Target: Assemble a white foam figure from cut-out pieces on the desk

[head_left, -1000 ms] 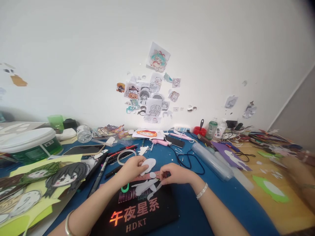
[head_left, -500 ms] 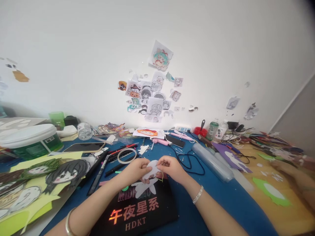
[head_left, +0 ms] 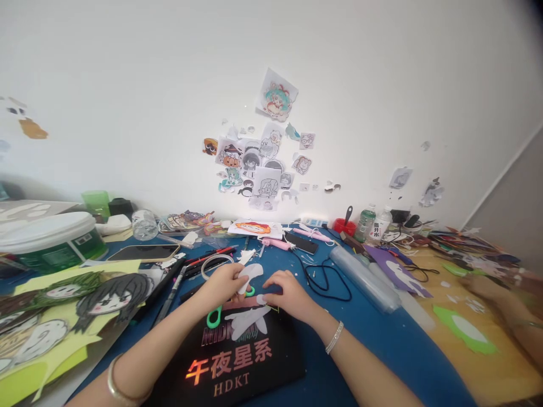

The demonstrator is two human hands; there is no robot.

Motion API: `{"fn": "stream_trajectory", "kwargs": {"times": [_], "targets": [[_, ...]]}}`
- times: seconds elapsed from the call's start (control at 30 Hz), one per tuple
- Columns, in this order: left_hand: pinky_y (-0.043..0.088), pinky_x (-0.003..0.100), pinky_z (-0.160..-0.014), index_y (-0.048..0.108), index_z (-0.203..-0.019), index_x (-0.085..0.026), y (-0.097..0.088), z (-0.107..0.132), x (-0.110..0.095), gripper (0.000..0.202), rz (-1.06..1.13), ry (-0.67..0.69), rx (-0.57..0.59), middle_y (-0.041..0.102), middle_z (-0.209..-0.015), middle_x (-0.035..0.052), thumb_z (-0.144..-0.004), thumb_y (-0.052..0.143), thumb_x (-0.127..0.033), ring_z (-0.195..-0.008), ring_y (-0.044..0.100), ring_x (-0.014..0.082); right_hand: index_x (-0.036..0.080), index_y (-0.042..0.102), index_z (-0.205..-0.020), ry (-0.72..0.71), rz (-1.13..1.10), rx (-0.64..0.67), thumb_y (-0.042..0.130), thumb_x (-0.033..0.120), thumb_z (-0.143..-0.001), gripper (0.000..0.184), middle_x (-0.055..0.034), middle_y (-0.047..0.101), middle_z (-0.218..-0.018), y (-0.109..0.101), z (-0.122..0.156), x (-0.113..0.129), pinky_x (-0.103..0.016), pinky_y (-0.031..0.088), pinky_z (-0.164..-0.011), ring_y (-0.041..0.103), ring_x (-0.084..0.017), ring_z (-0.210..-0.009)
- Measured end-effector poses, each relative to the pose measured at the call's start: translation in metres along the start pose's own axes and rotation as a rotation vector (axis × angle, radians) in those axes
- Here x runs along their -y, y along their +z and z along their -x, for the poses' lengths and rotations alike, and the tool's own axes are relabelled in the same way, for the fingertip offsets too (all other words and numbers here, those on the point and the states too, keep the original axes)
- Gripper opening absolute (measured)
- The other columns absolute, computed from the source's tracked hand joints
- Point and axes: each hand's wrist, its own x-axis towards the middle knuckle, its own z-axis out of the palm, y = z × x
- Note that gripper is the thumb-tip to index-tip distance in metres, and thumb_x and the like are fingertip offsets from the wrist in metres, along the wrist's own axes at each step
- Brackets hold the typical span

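My left hand (head_left: 228, 282) is closed, pinching a white paper cutout (head_left: 253, 272) between thumb and fingers. Beside it, my right hand (head_left: 286, 293) has let its fingers come apart; the thumb is close to a small white scrap, and I cannot tell if they touch. Below both hands lie white paper pieces (head_left: 251, 325) on a black box with printed lettering (head_left: 241, 364). Scissors with green handles (head_left: 214, 317) rest at the box's upper part, partly covered by my left hand.
Pens (head_left: 210, 257), a tape roll (head_left: 204, 270) and a phone (head_left: 144, 253) lie to the left, near coloured character cutouts (head_left: 114, 294). Rolled clear film (head_left: 365, 280) and a black cable (head_left: 326, 282) are on the right. Another person's arm (head_left: 500, 299) reaches over the wooden board at far right.
My hands have moved apart. The right hand has released the white paper cutout, which stays in my left hand, now raised slightly. More of the green scissors shows.
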Motion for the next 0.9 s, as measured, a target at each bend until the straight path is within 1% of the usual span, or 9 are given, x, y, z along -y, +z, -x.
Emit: {"fn": "stream_trajectory", "kwargs": {"times": [0.1,0.23,0.3,0.4,0.47,0.6,0.67,0.77,0.9], "targets": [[0.048,0.028,-0.048,0.052,-0.075,-0.017,-0.003,0.0,-0.001,0.023,0.013,-0.025,-0.011,0.064,-0.063,0.0019,-0.067,0.047,-0.038,-0.048,0.058,0.0159,0.02,0.066,-0.081,-0.013,0.061,0.116,0.066,0.029,-0.071,0.013,-0.003,0.058,-0.085,0.001,0.0,0.002,-0.029,0.037,-0.078,0.047,-0.019,-0.089],[0.047,0.027,-0.048,0.052,-0.075,-0.017,-0.001,0.0,-0.001,0.022,-0.019,-0.001,0.018,0.065,-0.066,0.0031,-0.068,0.045,-0.036,-0.049,0.059,0.0163,0.017,0.065,-0.077,0.076,-0.034,0.148,0.065,0.024,-0.07,0.01,-0.0023,0.059,-0.079,0.004,-0.003,0.001,-0.026,0.04,-0.069,0.051,-0.016,-0.08],[0.047,0.028,-0.049,0.051,-0.075,-0.017,-0.001,0.0,0.0,0.021,-0.04,0.014,0.023,0.065,-0.066,0.0034,-0.069,0.045,-0.036,-0.05,0.06,0.0169,0.016,0.062,-0.075,0.136,-0.131,0.119,0.065,0.021,-0.067,0.01,-0.0016,0.059,-0.078,0.007,-0.005,-0.002,-0.024,0.041,-0.065,0.053,-0.014,-0.074],[0.048,0.029,-0.05,0.05,-0.073,-0.017,0.0,-0.002,0.002,0.02,-0.031,0.014,0.022,0.065,-0.066,0.0033,-0.069,0.045,-0.035,-0.05,0.061,0.0177,0.015,0.058,-0.072,0.185,-0.269,0.05,0.066,0.02,-0.064,0.012,-0.0003,0.058,-0.073,0.009,-0.007,-0.005,-0.025,0.043,-0.063,0.054,-0.013,-0.069],[0.048,0.029,-0.049,0.049,-0.073,-0.017,0.002,-0.003,0.004,0.019,-0.011,0.004,0.025,0.065,-0.065,0.0033,-0.069,0.045,-0.035,-0.049,0.06,0.0177,0.015,0.056,-0.07,0.18,-0.333,0.025,0.066,0.021,-0.063,0.014,0.0003,0.057,-0.069,0.008,-0.007,-0.006,-0.026,0.043,-0.063,0.054,-0.013,-0.067],[0.047,0.028,-0.045,0.046,-0.069,-0.018,0.008,-0.004,0.007,0.016,-0.019,-0.015,0.029,0.061,-0.058,0.0013,-0.069,0.045,-0.034,-0.044,0.058,0.0168,0.015,0.056,-0.071,0.099,-0.404,-0.034,0.065,0.022,-0.063,0.013,0.0,0.058,-0.069,0.007,-0.006,-0.004,-0.025,0.044,-0.063,0.054,-0.013,-0.066],[0.046,0.028,-0.045,0.045,-0.067,-0.019,0.012,-0.002,0.007,0.016,-0.025,-0.011,0.067,0.059,-0.054,-0.0004,-0.07,0.045,-0.035,-0.046,0.059,0.0174,0.016,0.057,-0.07,0.078,-0.398,-0.085,0.064,0.022,-0.065,0.011,0.0,0.058,-0.07,0.007,-0.006,-0.002,-0.025,0.045,-0.063,0.054,-0.014,-0.067],[0.045,0.025,-0.046,0.043,-0.067,-0.02,0.016,0.002,0.004,0.019,-0.036,0.027,0.123,0.053,-0.052,-0.0038,-0.069,0.048,-0.038,-0.052,0.062,0.019,0.017,0.058,-0.068,0.078,-0.3,-0.2,0.062,0.019,-0.066,0.005,-0.0005,0.057,-0.072,0.012,-0.003,0.004,-0.026,0.045,-0.066,0.054,-0.014,-0.069],[0.041,0.023,-0.045,0.039,-0.064,-0.02,0.016,0.005,0.002,0.026,-0.075,0.072,0.112,0.045,-0.053,-0.0062,-0.068,0.051,-0.044,-0.054,0.063,0.0195,0.018,0.058,-0.069,0.074,-0.221,-0.248,0.06,0.019,-0.069,0.002,-0.0021,0.055,-0.077,0.019,0.0,0.01,-0.026,0.045,-0.062,0.053,-0.015,-0.071]]}}
